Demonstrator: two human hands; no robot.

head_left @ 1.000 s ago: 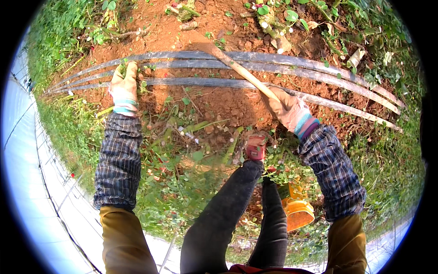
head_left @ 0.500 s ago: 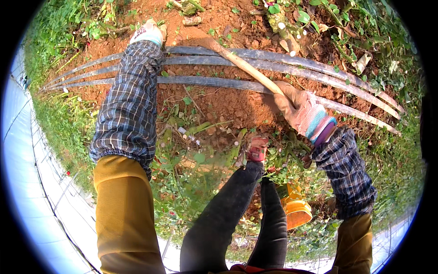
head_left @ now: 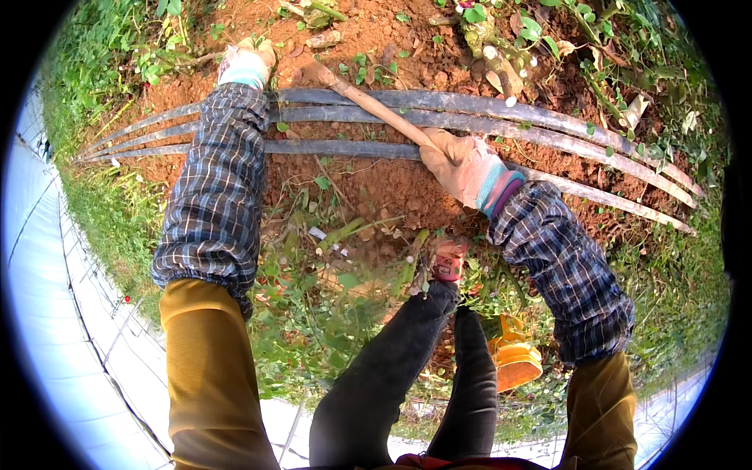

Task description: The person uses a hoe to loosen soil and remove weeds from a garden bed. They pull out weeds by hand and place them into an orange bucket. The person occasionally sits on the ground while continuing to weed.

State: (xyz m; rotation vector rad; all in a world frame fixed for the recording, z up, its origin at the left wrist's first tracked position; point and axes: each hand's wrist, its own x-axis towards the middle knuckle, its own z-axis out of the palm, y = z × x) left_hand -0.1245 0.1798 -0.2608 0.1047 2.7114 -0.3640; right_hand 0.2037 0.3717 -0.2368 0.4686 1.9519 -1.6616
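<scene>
**Gloved hands over irrigation hoses on red soil**

Head view. An orange container [head_left: 513, 362] is seen low in the picture, just beside the person's dark trouser legs [head_left: 407, 368] and partly hidden by weeds; what lies in it cannot be made out, though it is possibly empty.

A wooden handle [head_left: 374, 106] is gripped by the right hand [head_left: 462, 166], whose gloved fingers are closed around its near end. The handle is laid slantwise across the three dark hoses [head_left: 470, 124], and its far end is set in the soil beyond them, where the tool's head is obscured by earth. The left hand [head_left: 247, 64], also gloved, is stretched out past the hoses toward the bare ground; whether its fingers are spread or curled cannot be told, since only the back of the glove is shown.

The ground is red-brown soil [head_left: 376, 184], crossed by the hoses and edged with green weeds [head_left: 102, 211]. A cut plant stump [head_left: 497, 59] is seen beyond the hoses. A pale plastic sheet [head_left: 55, 329] is seen along the left rim.
</scene>
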